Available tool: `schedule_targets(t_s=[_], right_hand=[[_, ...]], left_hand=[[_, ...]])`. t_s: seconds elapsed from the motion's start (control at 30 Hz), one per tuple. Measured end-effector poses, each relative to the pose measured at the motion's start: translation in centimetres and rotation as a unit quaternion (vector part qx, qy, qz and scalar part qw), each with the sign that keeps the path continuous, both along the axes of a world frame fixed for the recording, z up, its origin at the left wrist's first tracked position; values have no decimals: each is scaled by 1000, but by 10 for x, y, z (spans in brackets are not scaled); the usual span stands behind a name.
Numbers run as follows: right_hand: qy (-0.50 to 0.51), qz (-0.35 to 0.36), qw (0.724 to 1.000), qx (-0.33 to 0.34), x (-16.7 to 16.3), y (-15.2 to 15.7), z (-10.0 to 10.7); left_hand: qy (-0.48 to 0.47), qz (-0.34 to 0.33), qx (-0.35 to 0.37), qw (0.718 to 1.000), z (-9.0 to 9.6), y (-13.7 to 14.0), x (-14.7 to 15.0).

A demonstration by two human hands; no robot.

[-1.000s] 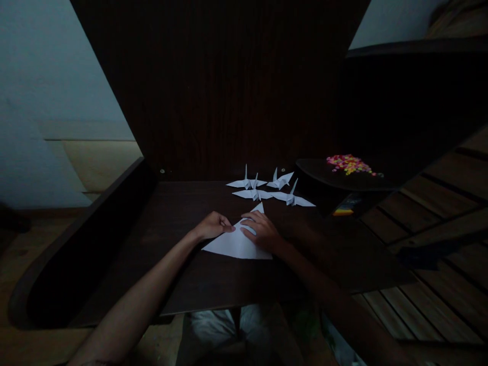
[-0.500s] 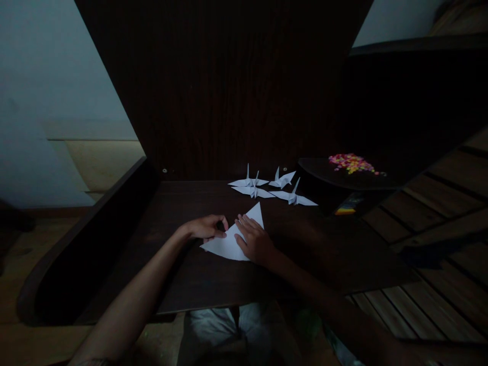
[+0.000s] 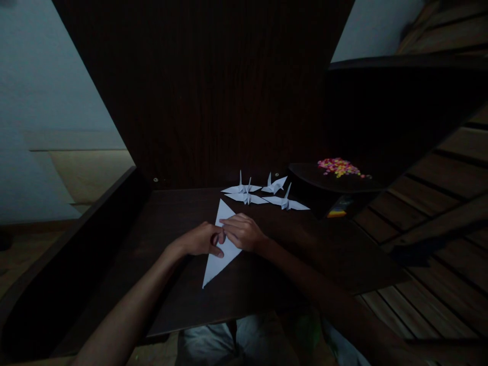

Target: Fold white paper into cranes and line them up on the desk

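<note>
A white sheet of paper [image 3: 215, 266], folded into a triangle, lies on the dark desk with one point towards the back and one towards me. My left hand [image 3: 201, 239] is at its left edge, index finger curled and thumb on the paper, gripping it there. Stretched fingers of my right hand [image 3: 246, 233] rest flat over its right part, their tips close to the left hand's fingers. The hands hide the middle of the sheet. Just behind stand several folded white paper cranes, among them a front right crane [image 3: 285, 203] and a back right crane [image 3: 274, 186].
On a small raised shelf [image 3: 305, 175] at the right sits a pile of small colourful pieces [image 3: 339, 166]. Below it is a small item with a yellow-orange edge [image 3: 337, 213]. A dark upright panel [image 3: 213, 101] closes the back, and a raised side board [image 3: 68, 254] bounds the left.
The folded paper has turned, its far point swinging to the left and its near point towards me. My right hand has shifted left, nearer my left hand. The camera view has shifted slightly.
</note>
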State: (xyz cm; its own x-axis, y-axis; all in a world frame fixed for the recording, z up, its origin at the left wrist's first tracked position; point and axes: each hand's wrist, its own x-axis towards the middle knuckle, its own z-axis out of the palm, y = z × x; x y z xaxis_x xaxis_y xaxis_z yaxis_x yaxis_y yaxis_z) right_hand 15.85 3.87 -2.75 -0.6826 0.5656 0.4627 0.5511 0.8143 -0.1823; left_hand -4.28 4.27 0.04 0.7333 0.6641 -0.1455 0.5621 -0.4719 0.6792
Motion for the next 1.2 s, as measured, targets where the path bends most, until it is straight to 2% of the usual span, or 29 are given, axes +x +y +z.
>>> schedule_targets(t_s=[0.07, 0.17, 0.27, 0.4, 0.6, 1.2], right_hand=[[64, -107, 991, 38, 6, 2, 7], [127, -239, 960, 70, 15, 9, 15], [131, -313, 939, 50, 21, 20, 17], [73, -377, 923, 11, 20, 34, 18], [-3, -420, 906, -43, 15, 41, 23], [-28, -444, 895, -46, 22, 29, 26]], left_hand=[[31, 11, 49, 998, -1, -3, 2], [66, 31, 105, 992, -4, -8, 6], [108, 37, 156, 981, -7, -11, 9], [179, 9, 205, 962, -5, -14, 12], [232, -21, 241, 942, 0, -17, 15], [218, -25, 252, 942, 2, -19, 17]])
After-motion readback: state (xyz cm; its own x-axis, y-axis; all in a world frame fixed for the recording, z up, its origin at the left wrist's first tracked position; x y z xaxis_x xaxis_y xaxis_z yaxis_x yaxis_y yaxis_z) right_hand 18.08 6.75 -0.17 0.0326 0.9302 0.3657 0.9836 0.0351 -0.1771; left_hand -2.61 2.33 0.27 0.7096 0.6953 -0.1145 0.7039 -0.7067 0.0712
